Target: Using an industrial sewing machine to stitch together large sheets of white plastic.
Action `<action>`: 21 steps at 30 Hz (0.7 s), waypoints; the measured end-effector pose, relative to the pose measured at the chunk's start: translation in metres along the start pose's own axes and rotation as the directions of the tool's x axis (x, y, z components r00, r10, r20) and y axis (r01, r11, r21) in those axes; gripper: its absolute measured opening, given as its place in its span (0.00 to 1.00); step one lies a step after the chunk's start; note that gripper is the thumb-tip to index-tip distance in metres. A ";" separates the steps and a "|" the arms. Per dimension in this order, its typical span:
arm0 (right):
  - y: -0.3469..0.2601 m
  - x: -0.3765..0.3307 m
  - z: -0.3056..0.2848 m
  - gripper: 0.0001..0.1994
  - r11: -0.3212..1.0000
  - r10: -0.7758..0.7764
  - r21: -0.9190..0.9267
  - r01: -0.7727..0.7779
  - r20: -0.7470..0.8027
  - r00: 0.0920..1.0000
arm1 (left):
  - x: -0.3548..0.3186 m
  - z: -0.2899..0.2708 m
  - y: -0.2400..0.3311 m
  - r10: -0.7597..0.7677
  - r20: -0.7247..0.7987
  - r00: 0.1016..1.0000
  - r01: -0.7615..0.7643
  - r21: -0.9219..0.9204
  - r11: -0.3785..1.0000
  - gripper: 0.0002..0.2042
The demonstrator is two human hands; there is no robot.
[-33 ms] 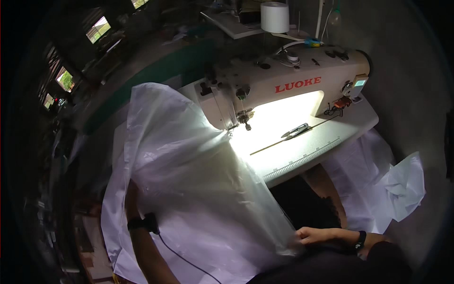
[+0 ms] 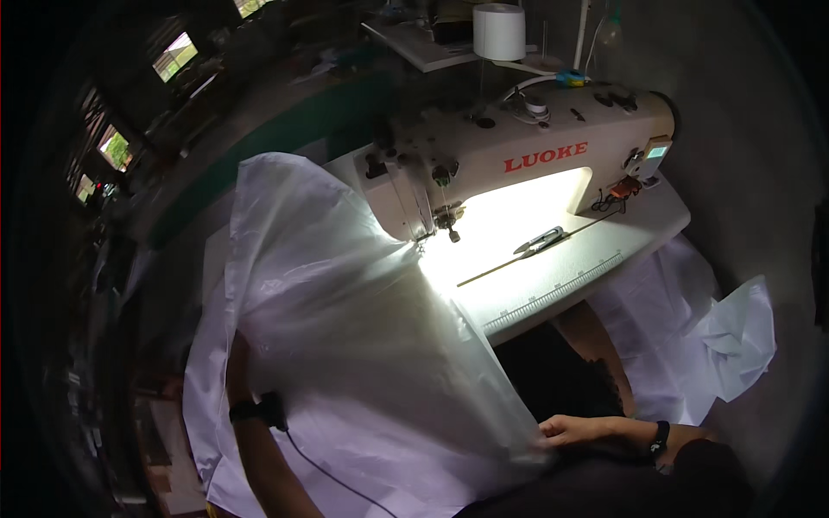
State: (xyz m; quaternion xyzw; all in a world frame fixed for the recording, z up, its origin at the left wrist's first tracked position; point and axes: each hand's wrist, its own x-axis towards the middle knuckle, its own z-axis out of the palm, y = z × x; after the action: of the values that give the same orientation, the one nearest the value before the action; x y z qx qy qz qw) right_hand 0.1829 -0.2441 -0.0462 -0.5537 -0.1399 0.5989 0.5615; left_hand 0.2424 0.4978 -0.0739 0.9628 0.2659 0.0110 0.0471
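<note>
A large sheet of thin white fabric runs from the needle of a cream sewing machine down toward me. It is draped over my raised left arm. My left forearm, with a black wristband and a thin cable, goes up under the cloth, which hides my left hand. At the lower right, my right hand pinches the fabric's near edge, just off the table's front. A black band sits on that wrist.
The machine's lamp lights the white table, where a pair of snips lies beside a ruler strip. More white fabric pieces hang at the right. A white thread cone stands behind the machine.
</note>
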 end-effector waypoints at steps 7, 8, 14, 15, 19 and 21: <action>-0.039 0.026 0.003 0.22 0.906 -0.205 -0.424 -0.003 -0.443 0.873 | 0.038 -0.027 -0.004 0.118 0.204 0.972 -0.163 0.219 0.962 0.26; -0.043 0.032 0.004 0.22 0.897 -0.236 -0.441 -0.005 -0.490 0.839 | 0.036 -0.041 -0.002 0.113 0.223 0.968 -0.171 0.257 0.951 0.26; -0.017 0.045 -0.010 0.16 0.977 -0.209 -0.125 0.175 -0.365 0.907 | -0.137 -0.145 0.265 0.399 -0.300 0.867 -0.464 -0.189 0.866 0.25; -0.022 0.044 -0.002 0.16 0.941 -0.334 -0.155 0.301 -0.291 0.897 | -0.178 -0.129 0.277 0.564 -0.333 0.756 -0.654 -0.330 0.681 0.28; -0.027 0.029 -0.003 0.18 0.976 -0.217 -0.003 0.219 -0.159 0.963 | -0.211 -0.076 0.266 0.584 -0.118 0.803 -0.561 0.179 0.808 0.29; -0.001 0.040 -0.018 0.19 0.987 -0.116 0.097 0.129 -0.133 0.984 | -0.197 -0.053 0.194 0.481 -0.276 0.832 -0.448 0.176 0.876 0.28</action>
State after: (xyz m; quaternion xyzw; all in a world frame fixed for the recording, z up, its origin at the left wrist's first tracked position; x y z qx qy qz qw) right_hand 0.2076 -0.2190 -0.0719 -0.5503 -0.1061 0.5334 0.6335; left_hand 0.1698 0.2357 -0.0013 0.9855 0.0280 0.1601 -0.0496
